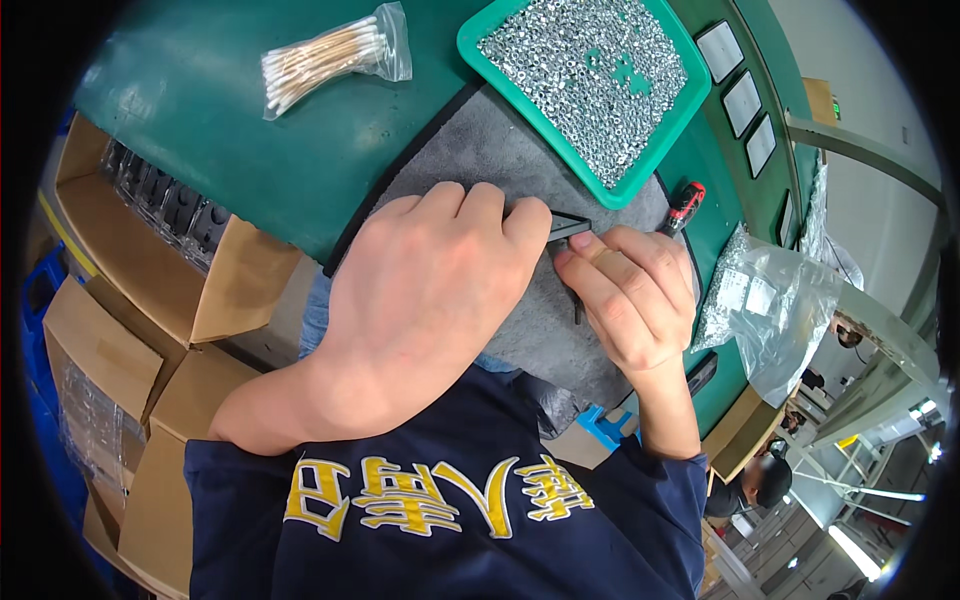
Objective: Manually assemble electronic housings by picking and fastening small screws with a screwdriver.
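Over a grey cloth (470, 140), my two hands meet at a small black part with a slim, frame-like end (568, 226). My left hand (430, 275), back turned up, is closed around its left side; the fingertips are hidden beneath. With thumb and fingers, my right hand (640, 290) pinches the part's right end. A short dark rod (577, 313) shows under the right fingers; whether it belongs to the part I cannot tell. Just beyond the hands, a green tray (612, 196) holds many small silver metal nuts (590, 85). A red and black screwdriver (686, 207) lies right of the right hand.
A clear bag of cotton swabs (325, 60) lies at the far left of the green table (190, 70). Open cardboard boxes (245, 285) with clear plastic trays stand at left. Several dark-edged flat panels (741, 103) and a bag of metal pieces (765, 300) are at right.
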